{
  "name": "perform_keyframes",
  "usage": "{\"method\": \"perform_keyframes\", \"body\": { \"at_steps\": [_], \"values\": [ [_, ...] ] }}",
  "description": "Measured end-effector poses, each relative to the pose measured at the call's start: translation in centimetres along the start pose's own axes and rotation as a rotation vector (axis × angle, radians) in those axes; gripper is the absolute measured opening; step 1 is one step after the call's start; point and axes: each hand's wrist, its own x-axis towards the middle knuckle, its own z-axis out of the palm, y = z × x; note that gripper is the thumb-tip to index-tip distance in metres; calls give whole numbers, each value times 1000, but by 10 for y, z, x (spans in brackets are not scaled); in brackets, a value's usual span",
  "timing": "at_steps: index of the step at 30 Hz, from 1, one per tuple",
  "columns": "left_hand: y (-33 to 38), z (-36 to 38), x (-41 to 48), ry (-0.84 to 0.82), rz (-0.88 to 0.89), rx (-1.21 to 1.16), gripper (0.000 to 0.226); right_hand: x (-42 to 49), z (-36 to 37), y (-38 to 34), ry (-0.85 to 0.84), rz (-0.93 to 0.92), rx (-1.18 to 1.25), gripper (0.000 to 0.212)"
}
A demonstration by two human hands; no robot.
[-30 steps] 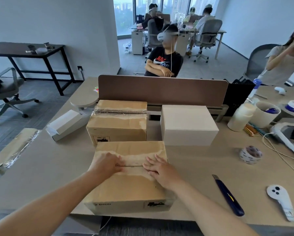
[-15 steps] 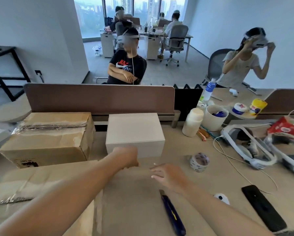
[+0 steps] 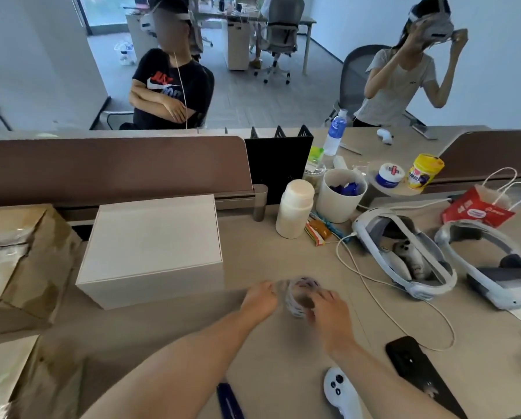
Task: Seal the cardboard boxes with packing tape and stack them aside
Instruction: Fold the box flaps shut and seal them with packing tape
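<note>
Now the right hand (image 3: 328,309) grips the tape roll (image 3: 301,293), its fingers curled over the roll's right and near side. The left hand (image 3: 259,299) meets the roll's left edge with its fingertips. Motion blur hides whether it pinches the tape or only touches it. The roll is low over the desk (image 3: 247,252), just right of the near corner of the white box (image 3: 150,246). I cannot tell whether it is lifted or resting.

Half a second ago the roll stood alone on the desk with both hands in the air short of it. The left was bunched in front of the white box and the right was spread open. A second ago both palms pressed flat on the top flaps of a cardboard box (image 3: 14,376). That box now shows only at the lower left corner, well apart from the hands. A second cardboard box (image 3: 32,261), with shiny tape across its top, stands beyond it, just left of the white box.

Near the forearms lie a blue knife (image 3: 229,400), a white controller (image 3: 340,391) and a black phone (image 3: 416,367). Farther right a white headset (image 3: 404,258) lies beside another headset (image 3: 488,267), and a white cable (image 3: 374,285) loops across the desk between the first headset and the phone.
</note>
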Motion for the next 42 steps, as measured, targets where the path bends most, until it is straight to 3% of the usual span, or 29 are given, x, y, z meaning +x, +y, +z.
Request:
{"method": "perform_keyframes", "body": {
  "at_steps": [6, 10, 14, 16, 18, 23, 28, 37, 42],
  "values": [
    [-5, 38, 12, -75, -55, -83, 30, 5, 17, -1, -89, -12, -123, 44],
    [-13, 39, 20, -101, -80, -121, 42, 8, 13, -1, -96, -52, -145, 41],
    [-6, 17, 12, -127, -59, -42, 16, 15, -7, -15, -122, -121, -145, 33],
    [-4, 2, 7, -134, -22, 35, 23, 15, -21, -26, -150, -171, -127, 29],
    [0, -20, -5, -133, 6, 151, 32, 13, -35, -40, -184, -223, -70, 26],
    [6, -101, -46, -78, 42, 310, 24, 7, -77, -84, -320, -260, 153, 18],
    [-13, -200, -110, 88, 32, 289, 14, -12, -119, -155, -327, -308, 330, 20],
    [-108, -360, -257, 297, -14, 301, 13, -81, -141, -323, -280, -611, 456, 13],
    [-189, -428, -336, 316, -95, 241, 10, -123, -126, -418, -350, -743, 594, 14]
  ]
}}
